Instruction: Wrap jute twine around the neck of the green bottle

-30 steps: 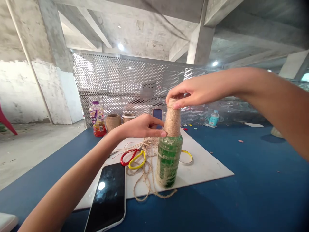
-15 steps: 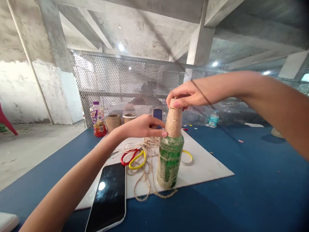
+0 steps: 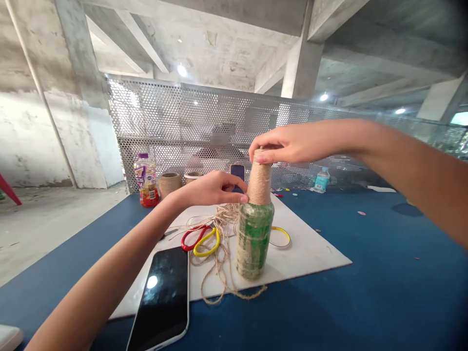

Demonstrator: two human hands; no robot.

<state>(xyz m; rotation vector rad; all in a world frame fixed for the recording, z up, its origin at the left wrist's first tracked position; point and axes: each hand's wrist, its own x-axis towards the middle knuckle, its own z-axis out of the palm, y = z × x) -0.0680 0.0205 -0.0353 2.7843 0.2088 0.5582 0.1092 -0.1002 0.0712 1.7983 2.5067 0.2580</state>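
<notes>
Nearest the person's body, a black-screened smartphone (image 3: 161, 297) lies at a slant, its upper end on a white board (image 3: 310, 248) spread over the blue table (image 3: 365, 302). Just beyond it are the red and yellow handles of some scissors (image 3: 206, 243), next to a loose tangle of twine (image 3: 224, 263).

To the right of these stands the green bottle (image 3: 254, 239), upright near the board's front edge, its neck closely wound in twine. It sits below the right hand (image 3: 278, 145) and just right of the left hand (image 3: 215, 189). The right has its fingers and thumb closed round the mouth; the left brings thumb and forefinger to the base of the neck, though I can't tell whether they pinch anything. The two hands are apart from each other.

Half a second ago the clear green patch faced more to the front; now it shows further right, so the bottle has turned a little. The hands keep their places on it.

Farther back I see a juice bottle (image 3: 146, 180), two spools (image 3: 170, 184), an upright phone (image 3: 237, 171) and a perforated metal screen (image 3: 157, 112).
</notes>
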